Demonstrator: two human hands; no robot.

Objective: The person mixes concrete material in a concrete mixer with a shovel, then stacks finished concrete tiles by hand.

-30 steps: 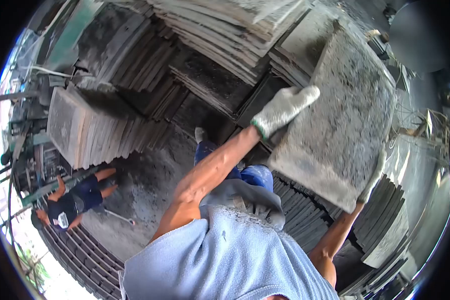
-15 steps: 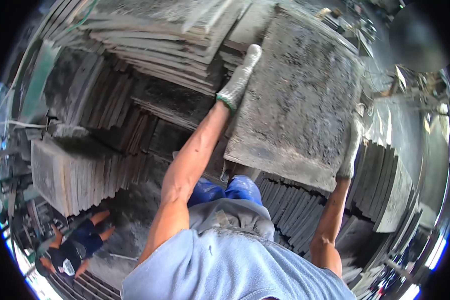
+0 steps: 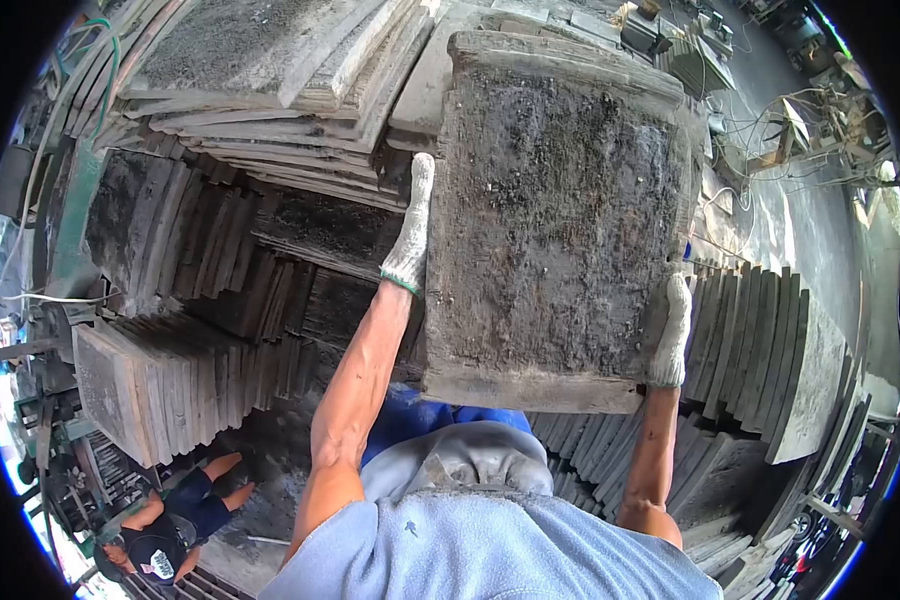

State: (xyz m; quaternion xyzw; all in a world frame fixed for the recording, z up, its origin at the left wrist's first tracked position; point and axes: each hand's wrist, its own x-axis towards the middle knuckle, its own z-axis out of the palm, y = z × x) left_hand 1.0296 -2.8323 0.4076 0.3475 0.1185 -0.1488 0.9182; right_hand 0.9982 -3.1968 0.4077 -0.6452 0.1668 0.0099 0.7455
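Note:
A thick, grey rectangular board (image 3: 560, 225) with a dark, crusty upper face is held out in front of my body. My left hand (image 3: 413, 225), in a white knit glove with a green cuff, grips its left edge. On the opposite edge, near the lower corner, my right hand (image 3: 673, 330) grips in a matching white glove. The thumbs and undersides of both grips are hidden. Beyond the far edge, another board's grey edge (image 3: 650, 88) shows close behind it.
Flat-stacked boards (image 3: 300, 110) rise at the upper left. Upright rows of boards stand at the left (image 3: 160, 385) and right (image 3: 760, 350), with more (image 3: 595, 445) by my legs. A person (image 3: 175, 520) is at the lower left. Tangled wires (image 3: 810, 130) lie at the upper right.
The board has shifted left and slightly toward me, turning from a slant to nearly square with my body. Both gloved hands moved with it, keeping their hold.

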